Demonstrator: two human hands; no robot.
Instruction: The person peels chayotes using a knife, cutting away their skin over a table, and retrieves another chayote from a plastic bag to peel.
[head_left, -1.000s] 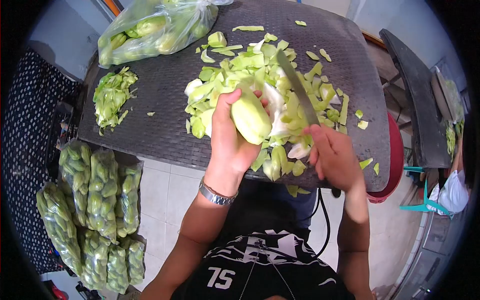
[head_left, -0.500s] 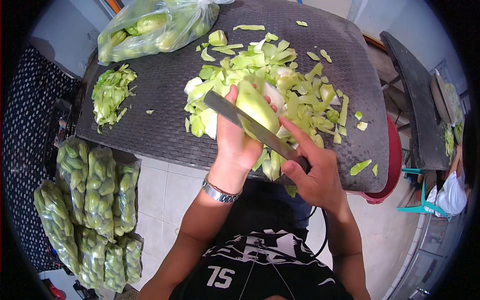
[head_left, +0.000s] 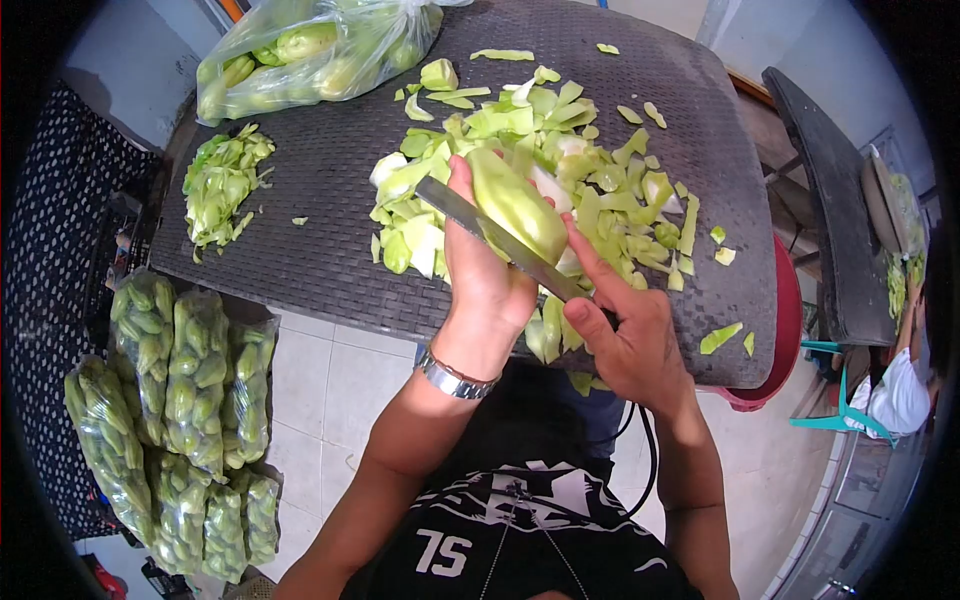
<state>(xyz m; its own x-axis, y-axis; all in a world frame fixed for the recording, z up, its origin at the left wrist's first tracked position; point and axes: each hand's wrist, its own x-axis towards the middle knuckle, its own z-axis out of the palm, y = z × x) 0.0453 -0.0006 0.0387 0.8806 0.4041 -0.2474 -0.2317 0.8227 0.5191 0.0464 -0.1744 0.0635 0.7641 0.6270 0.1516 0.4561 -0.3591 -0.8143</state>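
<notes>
A pale green peeled vegetable point(head_left: 515, 210) rests in my left hand point(head_left: 485, 275), whose fingers curl round its far side. My right hand point(head_left: 635, 335) is closed on the handle of a knife point(head_left: 500, 238). The blade lies slantwise along the near side of the vegetable, its tip toward the upper left, and my right forefinger reaches to the vegetable's lower end. Beneath and beyond both hands spreads a heap of green peels point(head_left: 610, 185) on the dark woven table point(head_left: 340, 220).
A clear bag of green vegetables point(head_left: 320, 60) sits at the table's back left, near a smaller peel pile point(head_left: 225, 185). Several filled bags point(head_left: 200, 370) stand at lower left. A red tub point(head_left: 775, 360) is under the right edge. Another person point(head_left: 900, 390) is at far right.
The knife has swung from above the peels at the right down across to the vegetable, with my right hand moving left. My left hand has shifted slightly right, and the vegetable is tilted more.
</notes>
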